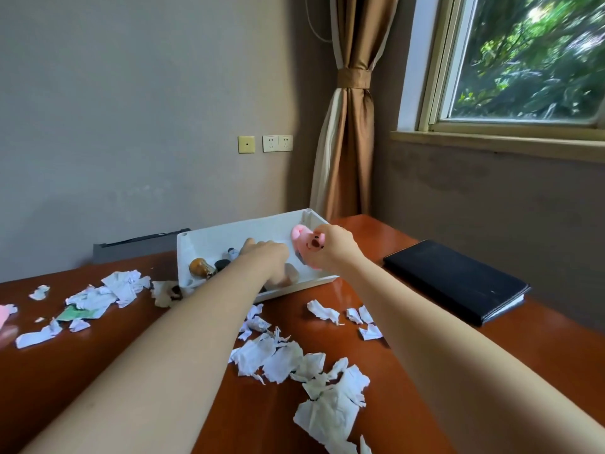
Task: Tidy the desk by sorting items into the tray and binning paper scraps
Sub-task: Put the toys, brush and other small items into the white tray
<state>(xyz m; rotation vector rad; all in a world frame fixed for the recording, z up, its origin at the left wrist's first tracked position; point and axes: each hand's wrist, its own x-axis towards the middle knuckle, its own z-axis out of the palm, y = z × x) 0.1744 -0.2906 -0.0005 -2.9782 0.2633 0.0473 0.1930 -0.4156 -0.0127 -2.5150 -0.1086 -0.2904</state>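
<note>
Both your grips are at the tray, with the pink toy in the right one.
Your right grip is clamped round the toy, holding it over the tray's right end at the far side of the desk. Your left grip dips into the tray's middle, fingers pointing down. It's blurred, so I cannot tell whether it holds anything. A brown piece lies in the tray's left part. Paper scraps litter the desk in front and to the left, and a black notebook lies right.
</note>
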